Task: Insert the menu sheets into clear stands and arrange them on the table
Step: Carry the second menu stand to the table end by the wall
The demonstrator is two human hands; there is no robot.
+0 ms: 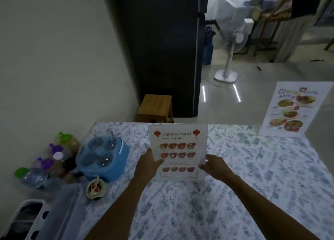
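My left hand (150, 162) and right hand (214, 164) clamp the side edges of the upright clear acrylic stand holding the Chinese food menu sheet (179, 152) on the floral-clothed worktop (253, 167); likely light, rigid, slippery.

two bare forearms come up from the bottom edge of the view, one on each side, both uncovered along all of their visible length. no sleeve edge shows on either arm. the left hand (148, 164) is bare, with no ring or glove to be seen, and its wrist carries no watch or band. the right hand (216, 166) is likewise bare, its wrist plain as well. the light is dim, so finer details of the fingers cannot be told.
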